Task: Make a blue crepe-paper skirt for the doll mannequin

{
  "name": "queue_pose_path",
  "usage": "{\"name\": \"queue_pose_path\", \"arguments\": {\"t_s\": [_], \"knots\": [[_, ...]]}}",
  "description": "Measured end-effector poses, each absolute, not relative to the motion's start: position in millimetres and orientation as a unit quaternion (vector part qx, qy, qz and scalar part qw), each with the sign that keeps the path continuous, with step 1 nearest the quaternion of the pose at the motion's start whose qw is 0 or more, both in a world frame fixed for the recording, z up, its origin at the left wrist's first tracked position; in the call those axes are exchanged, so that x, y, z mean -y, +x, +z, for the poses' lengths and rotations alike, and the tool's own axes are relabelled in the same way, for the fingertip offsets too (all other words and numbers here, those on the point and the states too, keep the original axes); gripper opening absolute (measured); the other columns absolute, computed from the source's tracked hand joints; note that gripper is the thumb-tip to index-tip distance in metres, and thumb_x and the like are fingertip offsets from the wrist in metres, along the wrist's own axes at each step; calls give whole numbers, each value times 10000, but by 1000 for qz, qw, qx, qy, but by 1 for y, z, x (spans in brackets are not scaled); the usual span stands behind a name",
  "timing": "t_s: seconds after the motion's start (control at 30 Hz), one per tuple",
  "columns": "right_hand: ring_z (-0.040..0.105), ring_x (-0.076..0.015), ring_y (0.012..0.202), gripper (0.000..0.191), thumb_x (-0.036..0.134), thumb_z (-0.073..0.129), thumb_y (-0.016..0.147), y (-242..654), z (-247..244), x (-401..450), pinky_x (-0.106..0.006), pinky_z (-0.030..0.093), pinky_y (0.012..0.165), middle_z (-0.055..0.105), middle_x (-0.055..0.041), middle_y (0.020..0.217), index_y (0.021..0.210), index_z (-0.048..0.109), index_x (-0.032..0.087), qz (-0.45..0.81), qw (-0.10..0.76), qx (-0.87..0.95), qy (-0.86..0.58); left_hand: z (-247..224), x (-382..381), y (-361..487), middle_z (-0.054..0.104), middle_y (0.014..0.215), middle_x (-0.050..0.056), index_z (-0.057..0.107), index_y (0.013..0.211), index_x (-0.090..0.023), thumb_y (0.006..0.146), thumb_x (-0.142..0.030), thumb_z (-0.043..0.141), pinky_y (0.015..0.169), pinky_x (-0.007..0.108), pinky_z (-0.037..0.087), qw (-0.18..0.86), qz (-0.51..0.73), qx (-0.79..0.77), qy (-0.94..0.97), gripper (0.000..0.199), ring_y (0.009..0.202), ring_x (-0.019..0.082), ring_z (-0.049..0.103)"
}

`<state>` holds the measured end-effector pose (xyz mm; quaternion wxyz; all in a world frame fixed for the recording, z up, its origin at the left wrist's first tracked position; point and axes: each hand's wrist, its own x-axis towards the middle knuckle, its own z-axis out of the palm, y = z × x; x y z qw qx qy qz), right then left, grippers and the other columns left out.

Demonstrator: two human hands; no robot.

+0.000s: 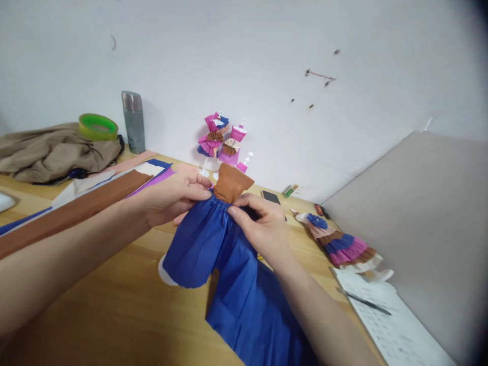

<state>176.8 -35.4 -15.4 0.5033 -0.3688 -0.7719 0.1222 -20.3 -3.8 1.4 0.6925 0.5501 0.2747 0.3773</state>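
Observation:
Both hands work at the waist of a small doll-size dress, where a brown bodice [232, 183] meets gathered blue crepe paper [198, 244]. My left hand [181, 190] pinches the upper left edge of the blue paper between thumb and fingers. On the other side, my right hand [263, 218] presses the gathers with its thumb, fingers curled behind. A long loose length of the blue paper hangs down toward me at the right. Part of a white round base [166, 272] shows beneath the left side of the skirt.
Strips of coloured paper [95, 208] lie at the left, near a brown cloth [49, 152], green tape roll [98, 127] and grey flask [133, 122]. Small dressed forms [215, 137] stand by the wall. A tiered dress [343, 244], phone [270, 196], notebook [389, 315] and pen [368, 303] lie right.

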Motion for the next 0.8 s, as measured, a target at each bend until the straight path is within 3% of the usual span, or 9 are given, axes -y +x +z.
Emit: {"name": "queue_pose_path", "arguments": {"t_s": [0.23,0.47,0.67,0.8], "knots": [[626,-141,639,147,184,641,814,174,-13,43,-265,503,646,690,-13,699,669,626,187,113,490,778,-376,2,7,-14,576,598,-13,621,815,-146,667,-137,680,629,260,468,733,365,-271,506,159,593,137,580],[623,-137,643,141,178,650,817,173,-12,46,-256,496,645,682,-9,695,678,625,185,101,487,784,-373,4,15,-14,526,569,-35,558,734,-169,656,-164,701,550,224,414,678,400,-325,524,164,578,127,553],[629,-141,631,147,194,640,817,171,-11,45,-256,495,633,684,-14,688,671,631,184,93,486,782,-380,4,20,-11,478,522,-65,525,684,-152,701,-231,721,456,175,285,635,440,-368,518,212,459,57,415],[631,-148,637,153,196,630,820,171,-11,45,-268,501,645,688,-19,689,667,631,188,97,486,778,-385,2,19,-12,470,517,-49,491,605,-152,734,-308,719,469,187,295,638,418,-356,540,306,465,66,412]]}}
